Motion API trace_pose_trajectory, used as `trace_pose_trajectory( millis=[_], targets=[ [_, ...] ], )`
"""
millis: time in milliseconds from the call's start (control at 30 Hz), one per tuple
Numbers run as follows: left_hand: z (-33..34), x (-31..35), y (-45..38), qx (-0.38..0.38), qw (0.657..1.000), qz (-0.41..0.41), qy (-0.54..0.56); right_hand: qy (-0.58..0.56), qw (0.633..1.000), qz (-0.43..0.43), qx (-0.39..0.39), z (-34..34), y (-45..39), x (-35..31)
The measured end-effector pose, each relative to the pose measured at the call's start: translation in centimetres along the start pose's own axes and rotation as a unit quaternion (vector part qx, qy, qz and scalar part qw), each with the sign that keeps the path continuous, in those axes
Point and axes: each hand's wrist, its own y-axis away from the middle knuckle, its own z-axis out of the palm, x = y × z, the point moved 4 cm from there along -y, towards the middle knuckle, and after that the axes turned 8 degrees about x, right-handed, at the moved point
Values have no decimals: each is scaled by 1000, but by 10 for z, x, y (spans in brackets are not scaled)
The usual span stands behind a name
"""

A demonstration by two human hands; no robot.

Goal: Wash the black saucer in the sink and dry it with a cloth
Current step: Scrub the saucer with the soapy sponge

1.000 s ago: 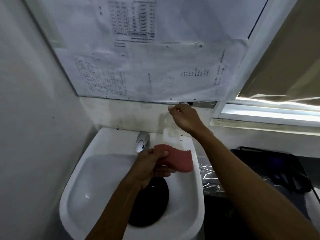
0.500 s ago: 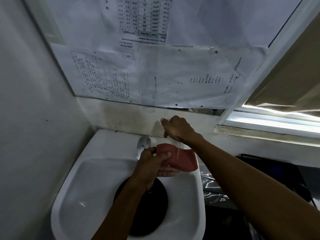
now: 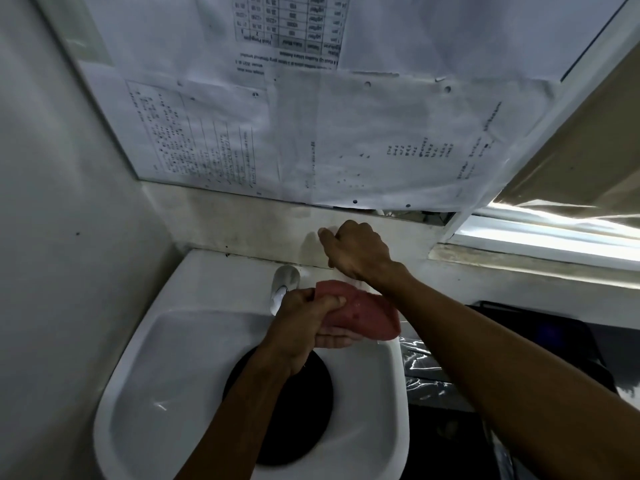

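The black saucer (image 3: 306,420) lies flat in the basin of the white sink (image 3: 221,282), partly covered by my left forearm. My left hand (image 3: 301,327) is above it, gripping a red sponge (image 3: 367,317) that sticks out to the right. My right hand (image 3: 356,251) hovers just above the sponge's far edge, near the back wall. Its fingers are closed around a small white object (image 3: 327,233), mostly hidden; I cannot tell what it is. The silver tap (image 3: 284,282) stands right behind my left hand.
Printed paper sheets (image 3: 346,140) cover the mirror above the sink. A grey wall (image 3: 69,237) closes in on the left. To the right are crinkled clear plastic (image 3: 422,362), a dark bag (image 3: 554,344) on the counter and a window sill (image 3: 536,258).
My right hand has come down from the ledge under the mirror to just above the sponge, holding the white object. My left hand has kept the sponge over the saucer.
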Motion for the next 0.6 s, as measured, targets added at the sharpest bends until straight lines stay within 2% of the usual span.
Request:
trace_pose_trajectory(
  millis=[233, 600],
  targets=[
    [-3, -6, 1, 17, 1000, -16, -8, 39, 994, -30, -99, -4, 1, -11],
    [0, -3, 1, 4, 999, -34, 11, 58, 994, -69, 54, -10, 16, -14]
  ],
)
